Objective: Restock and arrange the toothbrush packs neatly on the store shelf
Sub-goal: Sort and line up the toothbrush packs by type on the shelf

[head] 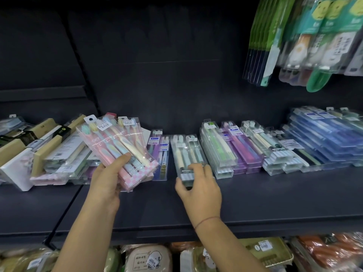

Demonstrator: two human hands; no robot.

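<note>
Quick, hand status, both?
Left hand: holds the pink toothbrush packs.
Right hand: grips the near end of the clear pack lying on the shelf.

Dark shelf; toothbrush packs in stacked rows along back; jumbled boxes at left end.

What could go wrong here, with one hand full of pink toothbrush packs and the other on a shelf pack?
The left hand holds the pink packs only by their lower end, fanned out, so one might slide free. The right hand grips the near end of the grey-white pack, lying close between the purple packs and the green stack; shifting it could nudge them askew.
</note>
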